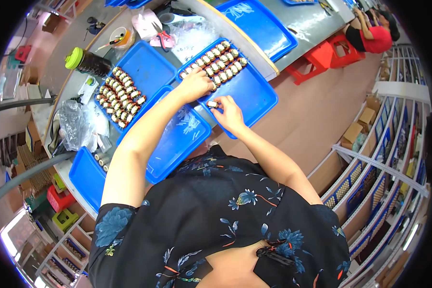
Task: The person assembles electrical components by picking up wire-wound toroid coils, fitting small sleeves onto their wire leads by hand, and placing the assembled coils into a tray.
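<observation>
My left hand [195, 87] reaches over a blue tray [254, 98], its bent fingers down among rows of small wire-wound coils [221, 65] with pale tops and copper-brown windings. Whatever its fingertips hold is hidden. Near the same tray's front left edge, my right hand [230, 116] pinches a single coil [212, 103] between thumb and fingers. On the left, a second blue tray [146, 61] carries several more rows of similar coils [120, 98]. Under my left forearm lies another blue tray [165, 156] with thin clear tubes [189, 122] in it.
A dark bottle with a green lid [89, 62], clear plastic bags [77, 127] and red-handled scissors [163, 38] lie around the trays. Beyond a wood-edged divider [254, 48] is another blue tray [261, 24]. Red stools [317, 62] and a person in red [377, 36] are at far right, above shelving [369, 168].
</observation>
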{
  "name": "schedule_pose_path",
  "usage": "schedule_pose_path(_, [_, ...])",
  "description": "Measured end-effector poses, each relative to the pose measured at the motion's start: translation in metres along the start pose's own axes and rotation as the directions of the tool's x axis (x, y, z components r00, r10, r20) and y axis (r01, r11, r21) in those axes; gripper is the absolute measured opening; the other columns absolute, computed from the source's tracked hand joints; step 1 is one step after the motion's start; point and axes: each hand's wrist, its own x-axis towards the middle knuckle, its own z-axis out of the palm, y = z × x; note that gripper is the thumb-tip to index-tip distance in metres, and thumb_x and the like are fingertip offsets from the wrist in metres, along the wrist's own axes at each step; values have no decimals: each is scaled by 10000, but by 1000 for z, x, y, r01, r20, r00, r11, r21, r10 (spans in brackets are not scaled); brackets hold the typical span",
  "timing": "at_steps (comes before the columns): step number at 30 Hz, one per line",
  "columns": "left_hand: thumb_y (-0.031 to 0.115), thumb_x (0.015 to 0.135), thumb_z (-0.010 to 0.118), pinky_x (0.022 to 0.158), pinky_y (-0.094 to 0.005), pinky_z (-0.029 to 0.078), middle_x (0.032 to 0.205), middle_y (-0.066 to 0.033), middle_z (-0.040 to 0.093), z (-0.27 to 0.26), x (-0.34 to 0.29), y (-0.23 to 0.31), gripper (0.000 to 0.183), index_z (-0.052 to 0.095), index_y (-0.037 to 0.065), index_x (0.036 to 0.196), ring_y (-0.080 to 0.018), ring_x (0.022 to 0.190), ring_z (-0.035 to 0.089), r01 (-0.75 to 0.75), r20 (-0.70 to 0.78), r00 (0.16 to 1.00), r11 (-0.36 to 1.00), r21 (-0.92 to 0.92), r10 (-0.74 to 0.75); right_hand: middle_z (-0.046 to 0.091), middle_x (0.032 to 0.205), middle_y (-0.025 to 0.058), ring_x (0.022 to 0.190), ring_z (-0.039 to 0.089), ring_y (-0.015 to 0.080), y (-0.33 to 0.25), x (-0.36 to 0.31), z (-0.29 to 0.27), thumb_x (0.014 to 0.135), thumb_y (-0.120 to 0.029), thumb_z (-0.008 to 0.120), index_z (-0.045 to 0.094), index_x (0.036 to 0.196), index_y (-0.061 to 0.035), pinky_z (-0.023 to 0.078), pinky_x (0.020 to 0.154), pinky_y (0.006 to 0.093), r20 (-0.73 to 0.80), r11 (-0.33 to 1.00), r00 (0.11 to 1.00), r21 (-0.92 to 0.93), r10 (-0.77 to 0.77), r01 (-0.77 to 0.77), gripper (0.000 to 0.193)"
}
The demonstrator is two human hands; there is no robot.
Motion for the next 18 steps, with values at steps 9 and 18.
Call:
schedule_pose_path(9, [246, 669, 775, 912, -421, 391, 698, -39, 612, 6, -9, 11, 315, 561, 109, 855, -247, 807, 587, 283, -170, 937, 949, -142, -305, 584, 991, 101, 831, 627, 235, -5, 4, 33, 739, -108, 732, 557, 1078, -63, 520, 738, 357, -73, 992, 994, 98, 82, -75, 384])
schedule_pose_path(18, [212, 757, 704, 866, -432, 408, 830, -84, 640, -6, -20, 15, 183, 618, 101, 875, -282, 870, 592, 413, -103, 888, 875, -251, -449, 559, 1126, 169, 952, 614, 198, 6, 16, 56, 810, -55, 692, 422, 1194, 8, 512, 817, 302, 5, 768, 904, 526, 427, -366, 473])
